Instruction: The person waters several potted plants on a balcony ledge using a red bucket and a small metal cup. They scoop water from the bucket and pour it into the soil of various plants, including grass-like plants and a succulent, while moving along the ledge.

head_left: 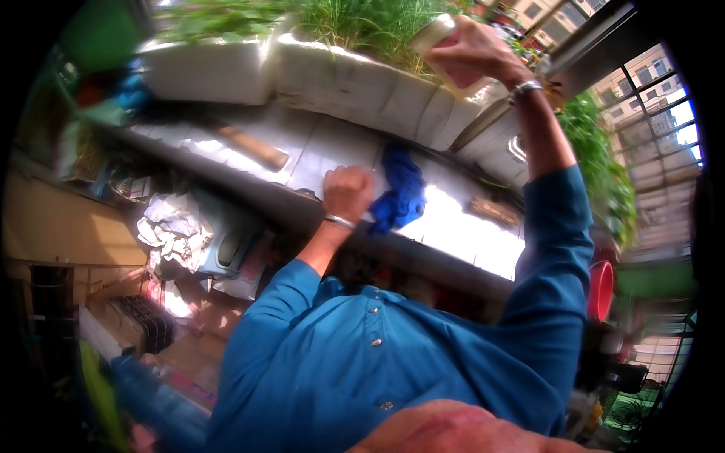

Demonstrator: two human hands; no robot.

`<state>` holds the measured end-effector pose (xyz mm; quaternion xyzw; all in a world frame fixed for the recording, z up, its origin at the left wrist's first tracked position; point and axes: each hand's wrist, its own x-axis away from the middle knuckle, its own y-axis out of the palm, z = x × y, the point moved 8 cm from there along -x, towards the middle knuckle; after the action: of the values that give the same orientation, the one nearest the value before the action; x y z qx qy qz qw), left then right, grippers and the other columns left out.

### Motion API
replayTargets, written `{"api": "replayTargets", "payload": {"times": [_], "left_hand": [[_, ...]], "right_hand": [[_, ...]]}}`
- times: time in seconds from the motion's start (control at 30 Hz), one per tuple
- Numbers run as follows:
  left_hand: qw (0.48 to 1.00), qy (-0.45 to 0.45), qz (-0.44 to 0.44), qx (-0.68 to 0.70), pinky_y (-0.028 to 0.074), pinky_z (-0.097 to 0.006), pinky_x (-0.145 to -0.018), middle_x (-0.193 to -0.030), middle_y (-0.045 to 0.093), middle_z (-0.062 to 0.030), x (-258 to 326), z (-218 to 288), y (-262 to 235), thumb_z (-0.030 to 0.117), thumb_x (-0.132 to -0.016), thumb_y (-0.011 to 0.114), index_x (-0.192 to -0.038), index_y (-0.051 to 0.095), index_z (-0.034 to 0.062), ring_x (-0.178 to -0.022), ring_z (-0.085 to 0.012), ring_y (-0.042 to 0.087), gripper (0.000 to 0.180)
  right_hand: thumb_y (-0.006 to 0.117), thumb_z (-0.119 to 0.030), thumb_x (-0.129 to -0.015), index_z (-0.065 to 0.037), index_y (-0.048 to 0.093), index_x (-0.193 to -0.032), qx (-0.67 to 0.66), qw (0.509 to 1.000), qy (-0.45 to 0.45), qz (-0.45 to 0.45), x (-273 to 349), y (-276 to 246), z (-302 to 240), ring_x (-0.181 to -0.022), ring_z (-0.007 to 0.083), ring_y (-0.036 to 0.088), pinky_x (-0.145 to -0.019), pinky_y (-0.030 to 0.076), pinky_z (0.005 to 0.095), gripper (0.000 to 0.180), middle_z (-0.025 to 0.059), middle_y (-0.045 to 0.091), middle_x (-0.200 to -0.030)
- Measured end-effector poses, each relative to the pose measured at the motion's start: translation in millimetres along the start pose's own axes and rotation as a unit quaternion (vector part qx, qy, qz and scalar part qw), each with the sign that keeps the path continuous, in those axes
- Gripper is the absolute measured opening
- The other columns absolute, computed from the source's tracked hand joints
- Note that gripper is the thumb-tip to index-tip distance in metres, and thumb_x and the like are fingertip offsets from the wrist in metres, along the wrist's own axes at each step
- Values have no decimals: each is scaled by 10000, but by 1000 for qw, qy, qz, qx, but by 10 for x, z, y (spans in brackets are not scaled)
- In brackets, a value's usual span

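Raised at the upper right, my right hand (487,51) is wrapped round a jar-like container (433,35), pale at one end and pinkish lower down. The container is held tilted beside the grassy green plants (362,30), above the rim of a white planter box (355,87). Motion blur hides its details. My left hand (349,192) is closed in a fist at the front edge of the white tiled ledge (321,147). What its fingers hold, if anything, is hidden. Just right of that fist lies a crumpled blue cloth (402,189), apart from the fingers.
A brown cylindrical piece (255,147) lies on the ledge at left, and a rough brown block (495,211) at right. Crumpled white paper (175,229) sits below left. A red bucket-like thing (600,291) and a window grille (649,106) stand on the right.
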<state>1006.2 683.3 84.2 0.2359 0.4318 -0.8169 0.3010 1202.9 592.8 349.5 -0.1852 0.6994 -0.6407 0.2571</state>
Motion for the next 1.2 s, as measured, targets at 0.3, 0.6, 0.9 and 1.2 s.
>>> {"api": "replayTargets", "payload": {"times": [0.3, 0.6, 0.9, 1.2], "left_hand": [[1000, 7, 4, -23, 403, -400, -656, -632, 566, -42, -8, -16, -23, 193, -812, 701, -627, 510, 118, -673, -254, 566, 277], [1000, -16, -2, -19, 408, -398, -699, -690, 604, -38, 44, -43, -2, 192, -819, 689, -679, 556, 115, -725, -234, 572, 208], [1000, -21, -5, -2, 422, -400, -706, -684, 602, -44, 45, -33, -45, 197, -823, 694, -683, 551, 121, -726, -230, 584, 214], [1000, -14, 9, 11, 430, -394, -679, -707, 631, -43, 54, -19, -64, 196, -826, 679, -719, 593, 113, -723, -223, 594, 161]], "right_hand": [[796, -530, -739, -44, 615, -1097, -210, 972, -107, -2, -191, -86, -265, -817, 157, 677, -759, 553, 297, 630, 73, 701, -941], [809, -470, -749, -44, 618, -1169, -232, 956, -177, -40, -594, 30, -937, -863, 163, 692, -793, 577, 311, 628, 88, 706, -969], [771, -552, -744, -60, 623, -1155, -131, 962, -237, -29, -1162, 88, -1840, -894, 179, 685, -835, 560, 327, 658, 98, 697, -989], [840, -484, -591, -21, 670, -1048, -69, 956, -285, 21, -1568, 50, -2548, -769, 280, 680, -678, 549, 397, 672, 148, 700, -863]]}}
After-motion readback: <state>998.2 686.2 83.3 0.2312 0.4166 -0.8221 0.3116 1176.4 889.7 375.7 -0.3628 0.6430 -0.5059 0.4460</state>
